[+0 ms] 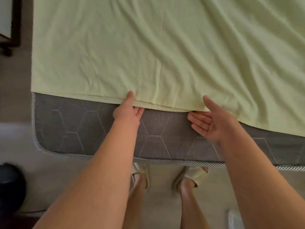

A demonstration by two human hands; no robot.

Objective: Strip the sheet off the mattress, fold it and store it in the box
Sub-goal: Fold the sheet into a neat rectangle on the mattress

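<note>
Pinching sheet hem near mattress front edge with left hand; holding right hand flat, fingers straight, just beside hem.

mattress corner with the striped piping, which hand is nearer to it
Left. The left hand pinches the hem of the sheet, off to the right of the mattress corner. The right hand is open, farther right along the same hem.
</note>
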